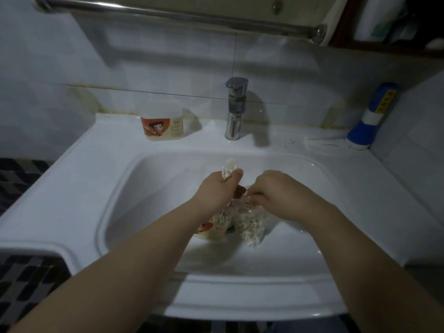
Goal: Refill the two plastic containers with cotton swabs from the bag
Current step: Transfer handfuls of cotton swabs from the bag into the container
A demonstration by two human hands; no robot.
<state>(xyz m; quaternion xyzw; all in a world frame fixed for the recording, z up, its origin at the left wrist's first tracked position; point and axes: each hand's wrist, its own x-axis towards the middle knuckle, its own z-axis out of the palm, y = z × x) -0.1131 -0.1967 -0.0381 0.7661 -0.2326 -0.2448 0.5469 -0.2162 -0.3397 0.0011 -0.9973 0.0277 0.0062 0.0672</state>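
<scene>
The white sink fills the view, and both forearms reach out over its basin. The bag, clear and holding a good many swabs, hangs low in the basin beneath the right hand. The fingers of that hand are curled down and seem to pinch the bag's mouth. Just left of the bag, touching or nearly so, is the near container, which appears to have swabs in its top, so its refill looks under way. The left hand is directly above it, fisted round a bundle of swabs whose tips stick out past the thumb. The far container stands on the sink's back ledge, left of the tap and well apart from the hands. Its fill cannot be judged, and it probably comes next.
</scene>
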